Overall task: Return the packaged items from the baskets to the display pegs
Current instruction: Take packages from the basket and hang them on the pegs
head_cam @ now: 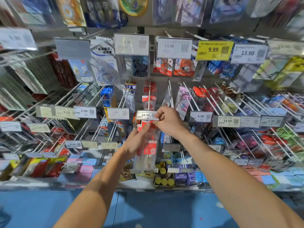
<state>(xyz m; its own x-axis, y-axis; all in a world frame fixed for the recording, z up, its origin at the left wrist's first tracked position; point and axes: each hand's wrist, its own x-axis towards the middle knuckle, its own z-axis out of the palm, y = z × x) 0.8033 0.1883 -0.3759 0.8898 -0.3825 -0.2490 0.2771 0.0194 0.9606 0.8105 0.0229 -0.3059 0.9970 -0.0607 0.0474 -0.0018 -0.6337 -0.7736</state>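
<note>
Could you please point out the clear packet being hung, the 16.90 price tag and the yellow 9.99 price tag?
Clear packet [145, 155]: head view, on its transparent body below the red label.
16.90 price tag [145, 115]: head view, on the printed price.
Yellow 9.99 price tag [213, 50]: head view, on the printed price.

Clear packet [146, 148] with red-and-white label; white price tag [146, 115] printed black; yellow tag [214, 50] among white ones; blue floor [148, 211]; yellow-capped tubes [164, 181]; purple packs [185, 178]
</note>
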